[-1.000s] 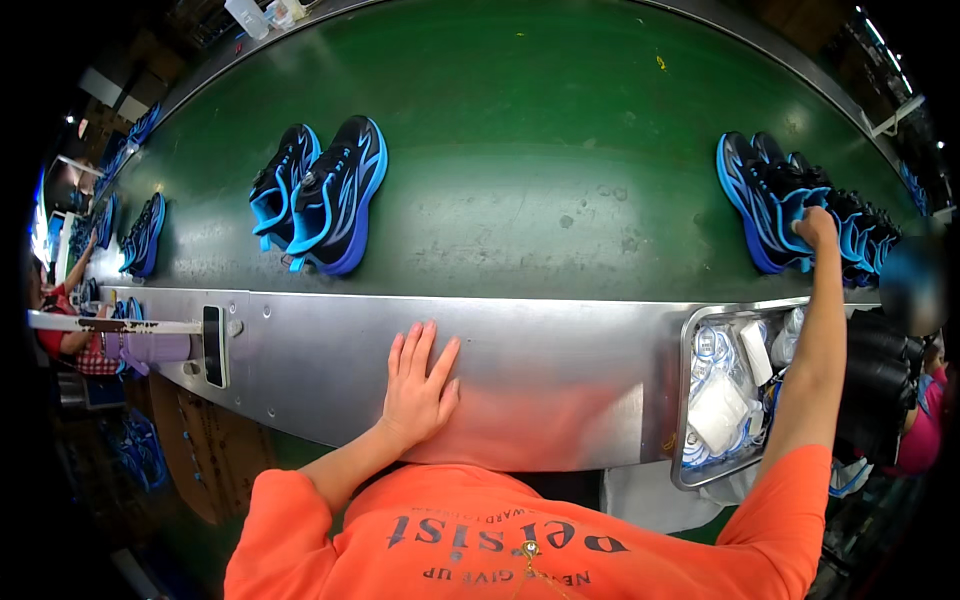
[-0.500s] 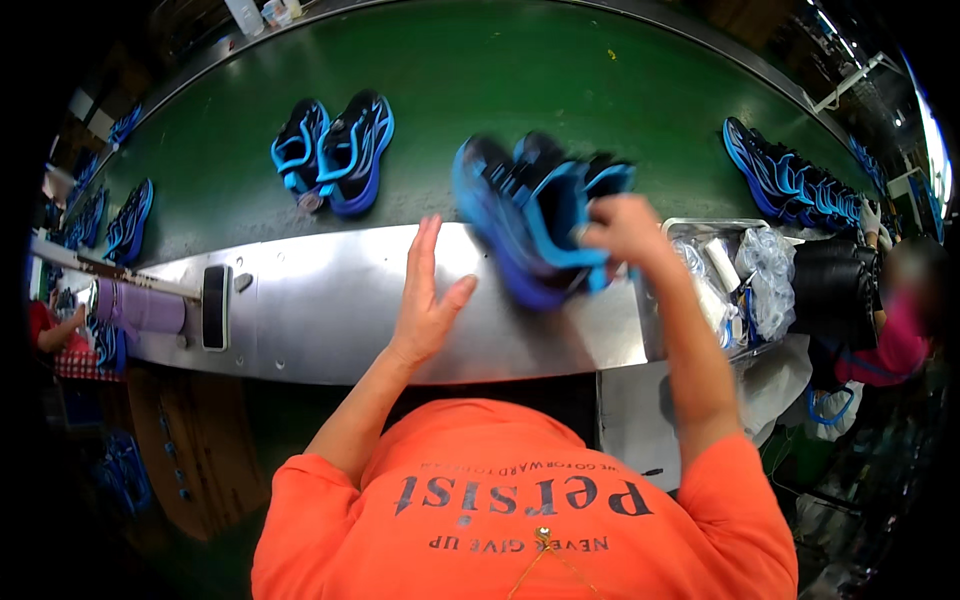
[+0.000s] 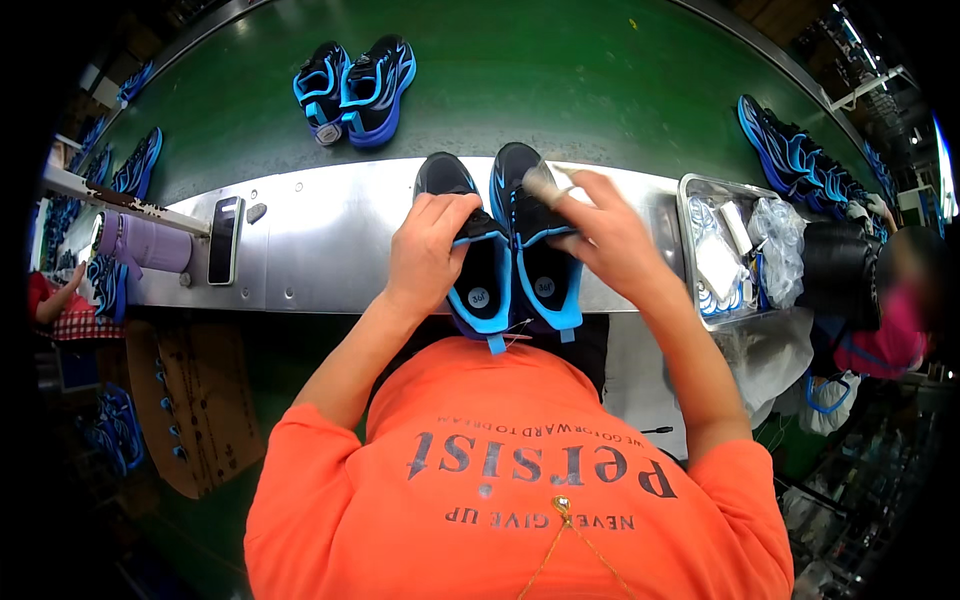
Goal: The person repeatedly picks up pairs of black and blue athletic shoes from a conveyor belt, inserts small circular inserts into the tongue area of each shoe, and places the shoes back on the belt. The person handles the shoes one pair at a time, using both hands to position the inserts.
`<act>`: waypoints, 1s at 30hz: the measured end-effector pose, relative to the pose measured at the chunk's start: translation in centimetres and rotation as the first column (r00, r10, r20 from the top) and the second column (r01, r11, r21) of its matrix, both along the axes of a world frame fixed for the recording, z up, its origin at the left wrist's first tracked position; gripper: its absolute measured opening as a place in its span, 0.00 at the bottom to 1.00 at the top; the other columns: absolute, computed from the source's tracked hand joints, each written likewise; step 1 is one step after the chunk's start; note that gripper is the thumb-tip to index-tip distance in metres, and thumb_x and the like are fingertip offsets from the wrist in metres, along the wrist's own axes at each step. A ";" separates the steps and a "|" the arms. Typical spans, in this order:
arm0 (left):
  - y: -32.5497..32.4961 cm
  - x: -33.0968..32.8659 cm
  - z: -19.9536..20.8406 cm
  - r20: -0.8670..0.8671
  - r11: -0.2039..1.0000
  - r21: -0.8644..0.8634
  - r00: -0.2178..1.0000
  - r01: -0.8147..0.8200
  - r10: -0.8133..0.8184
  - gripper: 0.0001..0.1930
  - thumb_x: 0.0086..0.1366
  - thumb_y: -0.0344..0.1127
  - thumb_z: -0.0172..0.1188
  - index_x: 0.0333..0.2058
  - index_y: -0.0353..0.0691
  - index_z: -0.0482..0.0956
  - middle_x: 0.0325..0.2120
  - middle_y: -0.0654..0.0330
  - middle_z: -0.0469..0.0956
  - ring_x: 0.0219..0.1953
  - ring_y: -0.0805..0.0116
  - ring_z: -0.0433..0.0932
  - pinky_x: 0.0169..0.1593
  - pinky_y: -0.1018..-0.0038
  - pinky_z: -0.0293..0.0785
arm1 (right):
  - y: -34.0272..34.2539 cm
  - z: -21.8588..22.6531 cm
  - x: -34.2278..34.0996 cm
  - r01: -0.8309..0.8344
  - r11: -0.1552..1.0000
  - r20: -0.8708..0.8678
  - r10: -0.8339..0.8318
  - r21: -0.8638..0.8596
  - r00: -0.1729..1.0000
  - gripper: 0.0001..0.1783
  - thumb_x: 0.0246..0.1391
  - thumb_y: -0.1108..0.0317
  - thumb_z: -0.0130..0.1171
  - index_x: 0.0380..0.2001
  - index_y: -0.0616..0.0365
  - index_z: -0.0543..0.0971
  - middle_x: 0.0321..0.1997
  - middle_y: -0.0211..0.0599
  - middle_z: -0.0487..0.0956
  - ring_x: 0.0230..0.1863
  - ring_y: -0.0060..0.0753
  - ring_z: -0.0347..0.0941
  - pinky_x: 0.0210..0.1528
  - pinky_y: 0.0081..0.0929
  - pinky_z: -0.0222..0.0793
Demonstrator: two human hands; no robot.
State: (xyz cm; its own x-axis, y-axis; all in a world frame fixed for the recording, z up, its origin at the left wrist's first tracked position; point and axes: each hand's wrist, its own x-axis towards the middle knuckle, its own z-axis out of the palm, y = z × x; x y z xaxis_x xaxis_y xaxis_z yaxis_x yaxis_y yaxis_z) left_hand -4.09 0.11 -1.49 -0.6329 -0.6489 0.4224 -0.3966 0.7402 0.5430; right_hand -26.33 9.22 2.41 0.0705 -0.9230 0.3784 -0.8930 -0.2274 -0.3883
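Note:
A pair of black and blue sneakers stands side by side in front of me at the near edge of the metal ledge, toes pointing away. My left hand [image 3: 433,245] is closed over the lace area of the left sneaker [image 3: 485,290]. At the right sneaker [image 3: 550,290], my right hand [image 3: 605,225] is over the tongue and laces; its fingers are smeared by motion, with a pale patch at the fingertips. Both shoes show a round pale sticker on the insole and a blue heel loop. A thin tag string lies between the heels.
Another sneaker pair [image 3: 355,90] stands on the green belt [image 3: 520,60], with a shoe row [image 3: 800,165] at far right. Right of me is a clear tray [image 3: 690,250] of plastic bags. A phone [image 3: 224,240] and purple cup [image 3: 155,240] sit left. Other people work at both sides.
The sneaker pair, carried blurred in my right hand before, now stands upright before me. My left hand has closed on the left shoe. The other pair appears farther up in view.

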 end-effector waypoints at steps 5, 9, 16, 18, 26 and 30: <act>0.0 0.0 -0.4 -0.036 1.000 -0.016 0.999 -0.004 0.003 0.20 0.48 0.20 0.64 0.43 0.37 0.77 0.36 0.52 0.79 0.39 0.50 0.77 0.42 0.62 0.74 | -1.6 -3.5 -0.1 0.045 0.973 0.288 -0.112 0.228 0.951 0.24 0.44 0.77 0.65 0.48 0.51 0.79 0.43 0.38 0.81 0.42 0.41 0.79 0.41 0.29 0.75; 2.0 -0.3 2.3 0.128 0.995 0.102 0.992 -0.003 -0.010 0.21 0.48 0.18 0.60 0.43 0.41 0.78 0.40 0.52 0.79 0.40 0.48 0.77 0.42 0.60 0.74 | 0.9 -1.9 0.8 0.035 0.968 0.316 -0.115 0.250 0.942 0.25 0.43 0.81 0.62 0.48 0.54 0.78 0.45 0.40 0.79 0.48 0.44 0.76 0.48 0.32 0.73; 5.3 1.0 -0.6 0.227 0.955 -0.296 0.972 0.004 0.066 0.20 0.48 0.23 0.60 0.43 0.45 0.79 0.54 0.51 0.74 0.48 0.55 0.76 0.45 0.65 0.70 | 6.2 -3.0 2.6 0.026 0.986 0.114 -0.045 0.162 0.992 0.27 0.43 0.84 0.59 0.50 0.56 0.76 0.54 0.50 0.71 0.49 0.53 0.74 0.49 0.38 0.75; 5.2 -0.5 -0.5 0.276 0.928 -0.371 0.953 -0.017 0.128 0.18 0.53 0.25 0.57 0.45 0.43 0.77 0.54 0.45 0.73 0.46 0.52 0.77 0.44 0.63 0.73 | 5.7 -3.6 3.8 0.082 0.996 0.000 -0.082 0.048 0.997 0.25 0.44 0.84 0.57 0.50 0.60 0.74 0.53 0.52 0.71 0.49 0.56 0.74 0.48 0.41 0.75; 1.9 -2.8 -0.4 0.254 0.983 -0.157 0.958 -0.098 0.136 0.18 0.50 0.25 0.63 0.42 0.37 0.75 0.51 0.44 0.72 0.41 0.45 0.78 0.42 0.61 0.78 | 1.2 -3.6 5.4 0.133 0.991 0.398 -0.119 -0.008 0.910 0.28 0.40 0.87 0.58 0.48 0.59 0.75 0.52 0.52 0.70 0.53 0.59 0.71 0.53 0.43 0.72; 3.8 0.1 0.5 0.202 1.000 0.002 0.979 0.018 -0.018 0.22 0.55 0.34 0.64 0.49 0.36 0.76 0.54 0.44 0.71 0.54 0.38 0.72 0.55 0.55 0.72 | 5.5 -3.8 3.9 0.008 0.998 0.352 -0.029 0.060 0.936 0.28 0.40 0.86 0.59 0.49 0.57 0.76 0.53 0.47 0.69 0.55 0.54 0.70 0.54 0.38 0.71</act>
State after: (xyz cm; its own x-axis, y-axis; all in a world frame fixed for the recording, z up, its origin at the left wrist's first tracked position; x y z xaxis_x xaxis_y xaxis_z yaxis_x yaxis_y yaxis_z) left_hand -4.00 3.92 -0.98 -0.7164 -0.6371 0.2844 -0.4848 0.7478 0.4536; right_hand -22.38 14.71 -1.39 -0.0751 -0.9435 0.3227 -0.7003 -0.1804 -0.6907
